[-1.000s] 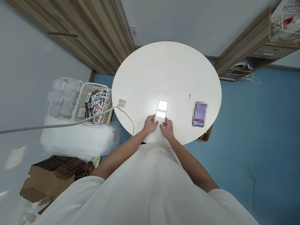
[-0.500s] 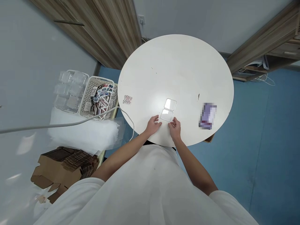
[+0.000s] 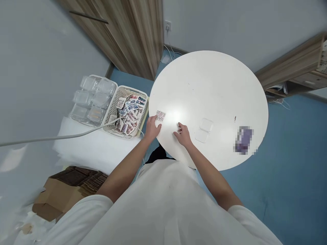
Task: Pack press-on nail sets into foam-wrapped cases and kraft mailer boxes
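Observation:
My left hand (image 3: 151,129) is at the left edge of the round white table (image 3: 217,75), thumb and fingers apart. Its fingertips reach the near-left edge of a small sheet (image 3: 160,116) bearing rows of pinkish-red pieces, possibly press-on nails; whether they touch it I cannot tell. My right hand (image 3: 183,136) hovers over or rests on the table to the right, fingers loosely bent, thumb apart, nothing in it. Beyond it, on the right, a clear hinged plastic case (image 3: 204,130) lies opened flat, out of both hands.
A purple blurred-out item (image 3: 244,140) lies at the table's right. To the left stand a white basket (image 3: 109,110) of patterned cards and another holding clear plastic boxes (image 3: 93,98). A white cable (image 3: 76,135) crosses in front, above white sheeting (image 3: 84,148) and folded cardboard boxes (image 3: 61,190).
Both hands have left the clear case and moved left, my left hand reaching the small pinkish sheet. The view has turned left, so the table appears further right.

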### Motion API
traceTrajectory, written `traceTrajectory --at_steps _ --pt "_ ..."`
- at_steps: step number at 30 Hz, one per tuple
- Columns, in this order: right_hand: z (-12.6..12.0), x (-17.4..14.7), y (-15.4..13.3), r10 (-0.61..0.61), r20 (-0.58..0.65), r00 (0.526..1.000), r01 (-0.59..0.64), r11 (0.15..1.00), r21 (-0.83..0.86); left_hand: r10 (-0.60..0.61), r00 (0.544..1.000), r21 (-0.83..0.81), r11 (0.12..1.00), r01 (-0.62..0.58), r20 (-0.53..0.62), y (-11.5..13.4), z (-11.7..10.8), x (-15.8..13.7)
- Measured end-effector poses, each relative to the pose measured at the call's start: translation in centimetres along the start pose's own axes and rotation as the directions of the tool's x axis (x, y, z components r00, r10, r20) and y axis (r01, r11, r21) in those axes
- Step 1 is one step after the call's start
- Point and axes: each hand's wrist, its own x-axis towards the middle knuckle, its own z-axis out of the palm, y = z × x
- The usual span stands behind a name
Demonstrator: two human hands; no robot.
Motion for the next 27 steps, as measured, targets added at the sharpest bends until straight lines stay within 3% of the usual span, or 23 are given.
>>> traceTrajectory --at_steps 3,7,13,21,27 --pt "2.5 3.3 -1.9 -0.063 0.017 0.998 0.064 0.993 -0.104 0.038 0.996 0.018 0.999 -0.04 0.086 -1.2 -1.6 2.7" --pt "4.6 6.4 -3.6 -0.091 -0.019 0.996 0.085 0.973 -0.213 0.071 0.974 0.028 0.997 -0.078 0.216 -1.7 -2.1 5.1" --pt "5.7 7.4 -4.2 -0.055 -0.098 0.994 0.021 0.945 -0.325 0.104 0.942 0.122 0.981 -0.15 0.319 -1.7 -1.8 6.1" --pt "5.8 7.2 -4.7 -0.025 -0.092 0.995 -0.009 0.934 -0.357 0.13 0.945 0.139 0.974 -0.178 0.301 -1.5 -2.0 5.9" --pt "5.8 6.1 -3.3 -0.146 -0.113 0.983 0.113 0.961 -0.254 0.18 0.946 0.185 0.954 -0.235 0.271 -1.5 -1.5 4.3"
